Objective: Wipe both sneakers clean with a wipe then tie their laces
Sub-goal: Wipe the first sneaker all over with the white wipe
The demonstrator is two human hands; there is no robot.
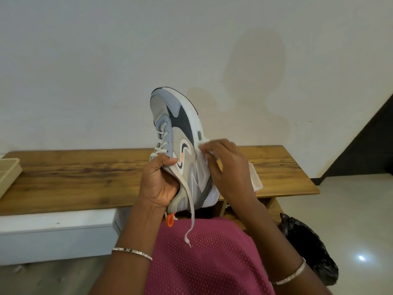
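Observation:
A grey, blue and white sneaker (178,133) is held up in the air, toe pointing up, its side facing me. My left hand (158,182) grips it at the collar near the tongue. One loose lace (191,213) hangs down over my lap. My right hand (225,167) holds a white wipe (205,145) and presses it against the sneaker's white midsole. An orange heel loop (170,220) shows below the shoe. The other sneaker is not in view.
A wooden bench (85,177) runs across in front of me against a white wall. A beige tray (8,173) sits at its left end. A white pack (255,177) lies on the bench behind my right hand. A black bag (308,248) stands on the floor to the right.

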